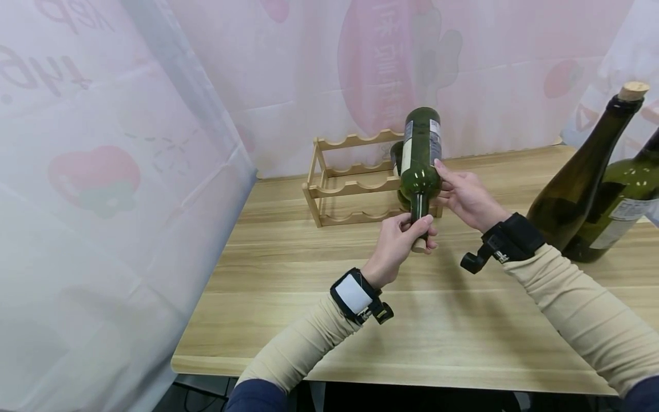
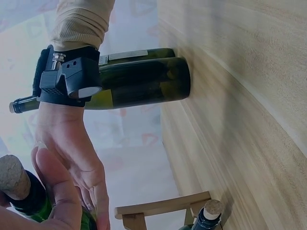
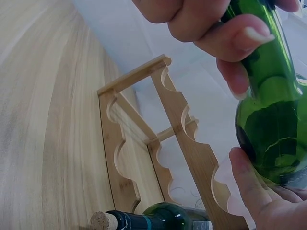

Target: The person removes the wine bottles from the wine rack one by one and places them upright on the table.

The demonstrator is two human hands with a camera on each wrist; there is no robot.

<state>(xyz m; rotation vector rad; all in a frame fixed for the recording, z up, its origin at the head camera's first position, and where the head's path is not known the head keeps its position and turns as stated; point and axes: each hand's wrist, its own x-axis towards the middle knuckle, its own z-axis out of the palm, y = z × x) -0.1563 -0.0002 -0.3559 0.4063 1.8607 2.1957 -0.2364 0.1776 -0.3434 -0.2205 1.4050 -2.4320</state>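
Observation:
Both hands hold a green wine bottle point(image 1: 421, 151) in front of a wooden wine rack point(image 1: 355, 187), its corked neck pointing down toward the person. My left hand point(image 1: 396, 243) grips the neck just above the cork point(image 2: 13, 176). At the bottle's shoulder and lower body, my right hand point(image 1: 471, 197) holds it from the right, thumb on its side and fingers partly hidden beneath. In the right wrist view, the fingers point(image 3: 254, 184) press the green glass. Another corked bottle point(image 3: 163, 218) lies in the rack's lower tier, partly covered by the held one in the head view.
Two large bottles, a dark one point(image 1: 576, 177) with a cork and a green labelled one point(image 1: 612, 200), stand on the wooden table point(image 1: 288, 297) at the right, close to the right forearm. A printed pale curtain point(image 1: 288, 74) hangs behind and to the left.

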